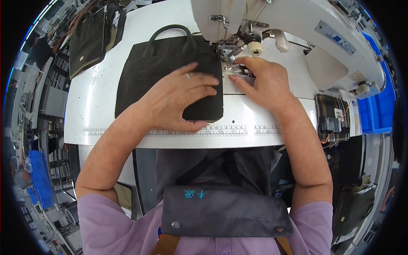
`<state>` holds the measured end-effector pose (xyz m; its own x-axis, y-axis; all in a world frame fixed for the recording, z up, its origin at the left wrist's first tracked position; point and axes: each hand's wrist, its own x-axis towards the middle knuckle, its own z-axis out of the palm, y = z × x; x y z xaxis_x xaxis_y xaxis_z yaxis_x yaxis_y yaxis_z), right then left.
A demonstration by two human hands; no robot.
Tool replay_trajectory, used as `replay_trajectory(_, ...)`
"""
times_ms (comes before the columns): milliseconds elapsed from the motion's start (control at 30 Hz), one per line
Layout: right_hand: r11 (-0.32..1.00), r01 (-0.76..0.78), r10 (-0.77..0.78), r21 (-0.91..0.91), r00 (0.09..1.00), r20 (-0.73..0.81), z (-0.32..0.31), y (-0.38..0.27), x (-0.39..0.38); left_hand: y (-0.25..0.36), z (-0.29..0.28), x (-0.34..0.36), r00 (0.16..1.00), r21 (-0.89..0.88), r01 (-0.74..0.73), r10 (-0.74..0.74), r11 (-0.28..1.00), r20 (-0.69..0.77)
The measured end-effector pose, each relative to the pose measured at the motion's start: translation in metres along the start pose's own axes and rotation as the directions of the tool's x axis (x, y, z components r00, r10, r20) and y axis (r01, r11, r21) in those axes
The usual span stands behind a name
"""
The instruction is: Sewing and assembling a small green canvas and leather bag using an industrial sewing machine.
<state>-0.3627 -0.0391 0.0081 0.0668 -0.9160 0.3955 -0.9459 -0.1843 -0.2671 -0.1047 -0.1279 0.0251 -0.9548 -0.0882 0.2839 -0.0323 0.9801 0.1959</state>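
Note:
A dark olive fabric bag (170, 63) with two looped handles lies flat on the white sewing table (97, 97), its right edge beside the needle area of a sewing machine (293, 21). My left hand (178, 95) rests on the bag with its fingers spread, the thumb near the lower edge; some fingers are blurred. Just right of the presser foot (227, 61), my right hand (267, 78) curls thumb and forefinger around a small dark metal tool, which looks like thread snips (245, 71). My palm hides part of it.
A printed ruler strip (170, 133) runs along the table's front edge. More dark bags (89, 40) are stacked at the far left. To the right lie a folded plaid cloth piece (333, 114) and a blue bin (378, 110). The machine's head overhangs the far right side.

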Motion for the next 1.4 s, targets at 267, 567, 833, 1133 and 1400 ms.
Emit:
replay_trajectory(267, 0.996, -0.056, 0.061, 0.069, 0.995, -0.076, 0.007, 0.007, -0.001, 0.020, 0.001, 0.005, 0.982, -0.080, 0.184, -0.186, 0.980, -0.017)
replay_trajectory(567, 0.986, 0.074, -0.062, 0.148, 0.994, -0.087, 0.004, 0.009, -0.001, 0.018, -0.010, 0.002, 0.763, -0.565, 0.433, -0.620, 0.702, -0.185)
replay_trajectory(833, 0.978, 0.201, -0.192, 0.062, 0.973, -0.130, 0.015, 0.003, 0.002, 0.021, -0.009, 0.008, 0.812, -0.484, 0.390, -0.540, 0.783, -0.220)
replay_trajectory(1133, 0.976, 0.199, -0.208, -0.091, 0.972, -0.105, 0.015, -0.006, 0.008, 0.007, -0.006, 0.014, 0.972, -0.049, 0.231, -0.233, 0.972, -0.038)
replay_trajectory(1400, 0.945, 0.259, -0.283, -0.199, 0.954, -0.102, 0.009, -0.008, 0.008, -0.009, 0.004, -0.001, 0.866, -0.810, 0.442, -0.421, 0.386, 0.271)
